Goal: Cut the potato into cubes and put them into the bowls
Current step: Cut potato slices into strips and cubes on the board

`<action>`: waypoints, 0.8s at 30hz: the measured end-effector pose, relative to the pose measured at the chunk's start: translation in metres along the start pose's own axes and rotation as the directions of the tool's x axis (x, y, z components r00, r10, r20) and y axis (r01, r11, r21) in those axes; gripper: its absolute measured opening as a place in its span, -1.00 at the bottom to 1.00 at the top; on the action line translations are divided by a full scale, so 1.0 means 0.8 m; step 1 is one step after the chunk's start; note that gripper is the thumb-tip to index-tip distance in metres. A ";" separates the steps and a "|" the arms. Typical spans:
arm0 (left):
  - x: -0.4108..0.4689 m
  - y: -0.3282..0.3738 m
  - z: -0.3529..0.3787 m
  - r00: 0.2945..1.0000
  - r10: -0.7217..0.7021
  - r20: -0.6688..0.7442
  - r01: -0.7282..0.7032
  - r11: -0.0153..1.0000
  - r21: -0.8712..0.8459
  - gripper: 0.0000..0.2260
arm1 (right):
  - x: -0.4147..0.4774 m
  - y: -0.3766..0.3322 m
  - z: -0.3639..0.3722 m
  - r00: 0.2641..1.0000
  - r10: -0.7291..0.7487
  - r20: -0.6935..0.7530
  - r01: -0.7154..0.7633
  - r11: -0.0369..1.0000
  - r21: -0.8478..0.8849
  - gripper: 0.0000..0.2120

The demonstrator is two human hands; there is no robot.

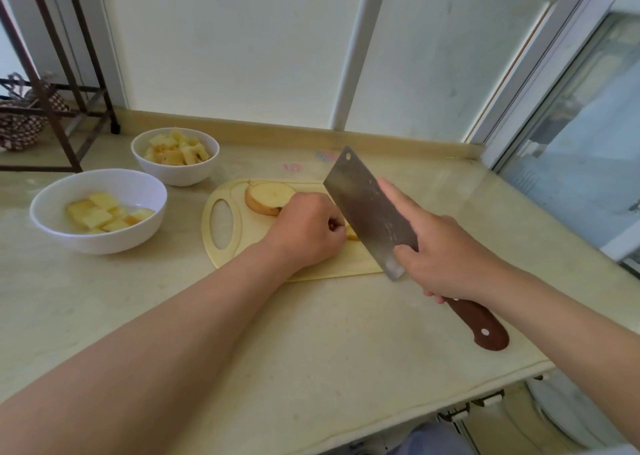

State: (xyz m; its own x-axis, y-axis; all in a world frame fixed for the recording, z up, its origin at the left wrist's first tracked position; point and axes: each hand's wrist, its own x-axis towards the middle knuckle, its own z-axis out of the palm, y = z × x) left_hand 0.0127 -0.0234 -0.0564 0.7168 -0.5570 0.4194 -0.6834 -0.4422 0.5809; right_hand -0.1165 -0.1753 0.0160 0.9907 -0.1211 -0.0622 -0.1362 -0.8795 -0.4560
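A pale yellow cutting board (221,247) lies on the counter. On its far side sits a thick potato slice (268,196), cut face up. My left hand (306,228) rests on the board with fingers curled over small potato pieces (352,236), mostly hidden. My right hand (446,260) grips a cleaver (367,209) by its brown handle, forefinger stretched along the blade, which stands right beside the left fingers. The near white bowl (69,233) holds several potato cubes. The far white bowl (173,174) is heaped with cubes.
The beige counter (311,333) ends at a front edge on the lower right. A dark metal rack (62,115) with a patterned basket stands at the back left. A window frame (540,84) runs along the right.
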 end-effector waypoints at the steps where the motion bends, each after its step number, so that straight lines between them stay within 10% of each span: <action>1: 0.001 -0.002 0.001 1.000 0.000 0.006 0.000 1.000 0.002 -0.84 | 0.001 -0.002 -0.003 1.000 0.004 0.027 -0.004 1.000 -0.029 -0.13; 11: 0.001 -0.005 0.003 0.999 0.031 -0.035 -0.031 0.999 -0.013 -0.89 | 0.054 -0.044 -0.005 0.982 0.076 0.174 -0.038 0.976 -0.214 -0.05; 24: -0.003 0.002 0.001 1.000 0.015 -0.022 -0.015 1.000 -0.013 -0.90 | 0.048 0.019 -0.022 0.973 0.141 -0.185 -0.036 0.876 0.481 -0.14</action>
State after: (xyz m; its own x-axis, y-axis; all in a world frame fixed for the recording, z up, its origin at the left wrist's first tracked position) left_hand 0.0098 -0.0238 -0.0569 0.7092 -0.5482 0.4432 -0.6925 -0.4241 0.5836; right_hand -0.0805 -0.2010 0.0223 0.9442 -0.3270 0.0391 -0.1544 -0.5444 -0.8245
